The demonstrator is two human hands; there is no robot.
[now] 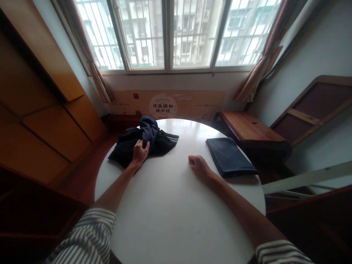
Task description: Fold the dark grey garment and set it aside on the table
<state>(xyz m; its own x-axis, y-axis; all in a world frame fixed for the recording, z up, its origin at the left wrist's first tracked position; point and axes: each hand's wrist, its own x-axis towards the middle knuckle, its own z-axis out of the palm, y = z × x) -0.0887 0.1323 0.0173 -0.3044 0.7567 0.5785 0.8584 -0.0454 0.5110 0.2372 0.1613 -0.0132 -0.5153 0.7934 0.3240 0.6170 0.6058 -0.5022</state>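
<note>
"Clothing in a rumpled dark heap: where do we find it?"

"We find it on the far left part of the round white table, pale stripes showing at its right end and navy cloth bunched on top."

"And our left hand?"

"We have it bent over the heap, thumb and fingers closed on the navy cloth."

"Our right hand?"

"We see it curled into a loose fist, fingers folded in; we can't tell whether anything sits inside, or whether it touches the tabletop. Just to its right, we have a folded dark-blue bundle lying flat near the edge."
</note>
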